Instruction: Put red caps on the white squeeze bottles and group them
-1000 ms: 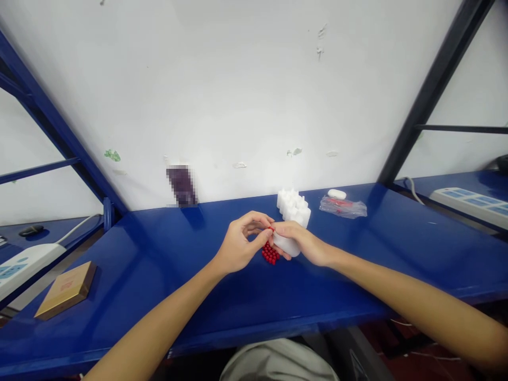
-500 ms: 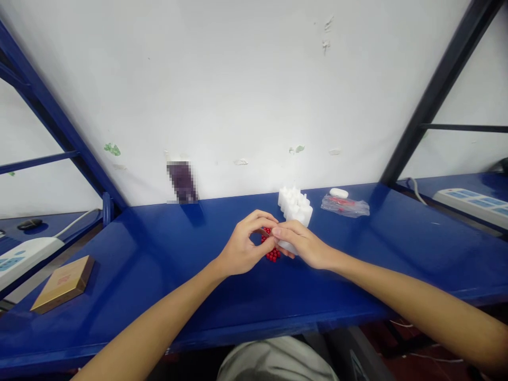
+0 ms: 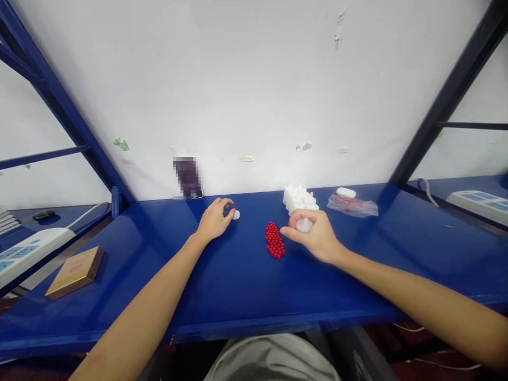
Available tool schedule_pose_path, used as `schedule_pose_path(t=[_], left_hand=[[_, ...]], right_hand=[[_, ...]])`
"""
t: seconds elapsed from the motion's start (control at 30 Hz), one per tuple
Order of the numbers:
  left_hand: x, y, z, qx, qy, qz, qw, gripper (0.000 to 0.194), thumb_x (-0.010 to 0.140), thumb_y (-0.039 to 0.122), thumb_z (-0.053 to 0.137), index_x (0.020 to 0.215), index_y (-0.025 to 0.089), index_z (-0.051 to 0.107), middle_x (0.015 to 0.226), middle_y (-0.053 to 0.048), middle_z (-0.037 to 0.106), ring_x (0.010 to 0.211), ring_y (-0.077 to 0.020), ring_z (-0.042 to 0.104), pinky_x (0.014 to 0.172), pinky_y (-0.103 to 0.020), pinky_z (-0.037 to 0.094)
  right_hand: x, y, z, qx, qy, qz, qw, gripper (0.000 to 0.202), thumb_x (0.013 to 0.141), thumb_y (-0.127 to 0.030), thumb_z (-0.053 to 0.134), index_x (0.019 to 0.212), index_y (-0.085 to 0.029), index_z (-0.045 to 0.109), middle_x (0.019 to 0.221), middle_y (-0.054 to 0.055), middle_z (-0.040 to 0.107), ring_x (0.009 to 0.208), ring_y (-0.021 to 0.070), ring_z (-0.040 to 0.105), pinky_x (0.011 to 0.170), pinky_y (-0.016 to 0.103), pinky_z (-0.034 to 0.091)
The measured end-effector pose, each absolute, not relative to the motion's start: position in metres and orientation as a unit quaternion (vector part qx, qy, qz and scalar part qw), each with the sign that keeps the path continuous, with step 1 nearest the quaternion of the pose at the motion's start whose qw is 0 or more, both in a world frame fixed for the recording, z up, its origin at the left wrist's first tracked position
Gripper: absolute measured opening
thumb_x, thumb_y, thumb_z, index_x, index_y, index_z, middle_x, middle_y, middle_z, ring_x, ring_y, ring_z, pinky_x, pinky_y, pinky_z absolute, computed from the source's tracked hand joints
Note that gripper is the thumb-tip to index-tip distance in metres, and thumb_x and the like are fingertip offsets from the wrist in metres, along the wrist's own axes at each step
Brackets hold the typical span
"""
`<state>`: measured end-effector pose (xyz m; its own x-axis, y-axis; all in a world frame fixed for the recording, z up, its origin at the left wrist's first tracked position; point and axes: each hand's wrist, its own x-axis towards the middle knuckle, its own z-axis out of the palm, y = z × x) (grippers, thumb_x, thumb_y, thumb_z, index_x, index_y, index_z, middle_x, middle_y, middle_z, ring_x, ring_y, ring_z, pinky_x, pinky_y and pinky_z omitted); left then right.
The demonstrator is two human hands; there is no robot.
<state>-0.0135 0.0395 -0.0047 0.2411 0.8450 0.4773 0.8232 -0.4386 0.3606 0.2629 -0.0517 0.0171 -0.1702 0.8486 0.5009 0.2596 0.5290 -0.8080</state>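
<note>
My left hand (image 3: pixel 214 218) is over the table's back left, its thumb and index fingertip closing on the red tip of a small white cap (image 3: pixel 237 215). The cap appears to rest on the tabletop. In my right hand (image 3: pixel 317 241) is a white squeeze bottle (image 3: pixel 305 225), gripped by wrapped fingers, its pointed top showing; most of its body is hidden. Between my hands lies a cluster of small red bead-like pieces (image 3: pixel 275 241). Just behind my right hand stand several white bottles (image 3: pixel 297 197) with pointed tops, grouped closely.
A clear plastic bag (image 3: pixel 353 206) with red contents lies at the back right, with a white rounded case (image 3: pixel 346 192) behind it. On the left is a gold box (image 3: pixel 75 271). A dark pixelated object (image 3: pixel 189 177) leans against the wall. Blue and black frame posts flank the table.
My hands have parted from above the red pieces. The left hand moved left and away to the white cap; the right shifted right with the bottle. The red cluster is now uncovered.
</note>
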Motion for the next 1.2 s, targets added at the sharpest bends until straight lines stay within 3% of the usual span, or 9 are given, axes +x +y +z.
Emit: schedule_pose_path(t=[0.13,0.27,0.4,0.6,0.77,0.9,1.07,1.2], left_hand=[[0.008,0.014,0.011,0.828,0.445,0.34,-0.022,0.026,0.093,0.029,0.049,0.114,0.02,0.061,0.101,-0.006,0.062,0.083,-0.0177,0.058,0.079,-0.03,0.045],[0.033,-0.016,0.016,0.938,0.282,0.195,0.057,0.016,0.087,0.019,0.052,0.096,0.02,0.065,0.081,-0.001,0.062,0.071,-0.0136,0.055,0.069,-0.025,0.041],[0.043,-0.027,0.009,0.941,0.275,0.17,0.104,0.012,0.079,0.017,0.059,0.089,0.018,0.065,0.073,0.002,0.057,0.061,-0.0103,0.049,0.061,-0.022,0.037],[0.043,-0.024,0.005,0.933,0.276,0.174,0.154,0.008,0.08,0.017,0.06,0.087,0.019,0.065,0.065,0.004,0.051,0.056,-0.0087,0.044,0.058,-0.021,0.035],[0.047,-0.029,0.015,0.866,0.303,0.313,0.245,0.008,0.087,0.022,0.058,0.091,0.016,0.062,0.058,0.007,0.048,0.052,-0.007,0.041,0.056,-0.02,0.036],[0.059,-0.047,0.025,0.803,0.293,0.413,0.315,0.014,0.089,0.028,0.06,0.093,0.015,0.061,0.054,0.008,0.044,0.05,-0.0058,0.04,0.052,-0.018,0.035],[0.07,-0.06,0.019,0.814,0.258,0.416,0.311,0.009,0.087,0.02,0.059,0.093,0.014,0.062,0.05,0.009,0.044,0.045,-0.0043,0.04,0.048,-0.016,0.035],[0.069,-0.057,0.008,0.833,0.243,0.402,0.293,0.009,0.086,0.015,0.056,0.094,0.015,0.061,0.05,0.008,0.048,0.043,-0.0043,0.04,0.047,-0.016,0.037]], right_hand=[[0.266,-0.051,0.007,-0.339,-0.693,0.323,0.548,0.034,0.076,-0.048,0.069,0.065,-0.018,0.057,0.055,-0.001,0.052,0.049,0.0129,0.044,0.049,0.027,0.032],[0.267,-0.048,0.002,-0.283,-0.694,0.397,0.53,0.034,0.088,-0.045,0.05,0.072,-0.017,0.061,0.06,0.001,0.055,0.053,0.0147,0.049,0.053,0.029,0.034],[0.264,-0.047,0.005,-0.293,-0.729,0.359,0.504,0.041,0.094,-0.037,0.04,0.061,-0.018,0.056,0.06,0.002,0.054,0.061,0.0155,0.05,0.066,0.031,0.038],[0.259,-0.051,0.009,-0.327,-0.713,0.416,0.461,0.037,0.093,-0.035,0.041,0.063,-0.017,0.054,0.056,0.0,0.053,0.053,0.0135,0.049,0.055,0.028,0.035],[0.257,-0.052,0.011,-0.328,-0.708,0.445,0.44,0.037,0.095,-0.039,0.041,0.068,-0.017,0.054,0.058,-0.002,0.051,0.053,0.0122,0.048,0.056,0.026,0.037],[0.258,-0.053,0.007,-0.315,-0.738,0.425,0.419,0.047,0.098,-0.046,0.034,0.063,-0.017,0.05,0.056,-0.001,0.047,0.053,0.0125,0.045,0.055,0.027,0.034],[0.258,-0.058,0.006,-0.299,-0.803,0.34,0.387,0.049,0.096,-0.051,0.038,0.063,-0.017,0.048,0.058,-0.001,0.044,0.055,0.012,0.04,0.054,0.027,0.03],[0.258,-0.062,0.009,-0.331,-0.819,0.302,0.358,0.042,0.096,-0.044,0.042,0.066,-0.017,0.051,0.059,-0.002,0.046,0.055,0.0116,0.042,0.054,0.027,0.029]])
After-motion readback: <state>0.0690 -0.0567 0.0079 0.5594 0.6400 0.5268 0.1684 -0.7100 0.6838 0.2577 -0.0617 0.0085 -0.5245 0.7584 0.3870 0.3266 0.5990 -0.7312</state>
